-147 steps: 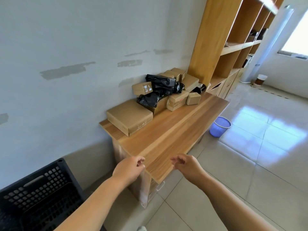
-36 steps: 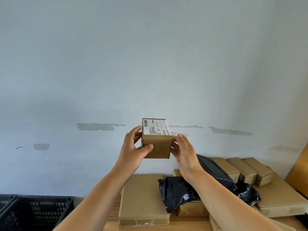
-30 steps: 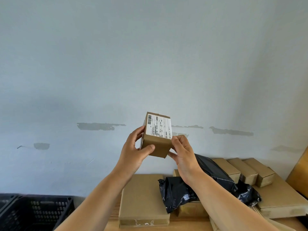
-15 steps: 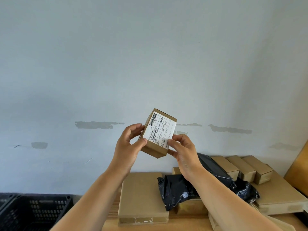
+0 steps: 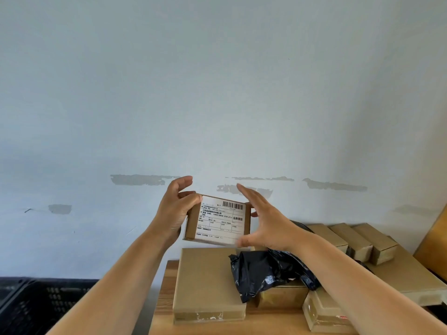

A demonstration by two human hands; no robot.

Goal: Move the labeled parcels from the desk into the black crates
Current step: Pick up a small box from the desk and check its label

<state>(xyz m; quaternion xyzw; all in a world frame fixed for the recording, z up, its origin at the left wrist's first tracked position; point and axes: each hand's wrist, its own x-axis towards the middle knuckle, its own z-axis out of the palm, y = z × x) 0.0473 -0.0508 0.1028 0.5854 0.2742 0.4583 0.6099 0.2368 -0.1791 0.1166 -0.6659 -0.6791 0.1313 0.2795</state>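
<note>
Centrally, a small labeled parcel is held in the air above the tabletop, its white shipping label with barcode facing the camera. The left hand grips the parcel's left end, thumb on the upper front corner and fingers curled behind. The right hand is spread wide at the parcel's right side, fingers straight; one fingertip appears to touch the right edge, but whether the palm bears any weight cannot be told, and motion blur softens the thumb.

Below lie the parcels not yet moved: a large flat carton at the near left of the tabletop, a crumpled black plastic mailer over smaller boxes, and a row of three small cartons near the wall. A black crate stands lower, at the left, just beside the tabletop's end, with an edge of a second crate possibly showing at the far left.

Risks, as judged from this arrangement:
- Support rests mainly on one end of the parcel. If the right hand withdraws before the left tightens, the free end could dip and the parcel slip onto the flat carton beneath.
- The crate sits well below and to the side. A release from too high or too early could send the parcel against the crate's rim or onto the floor.
- The label's facing may be lost if the parcel tumbles on release.
</note>
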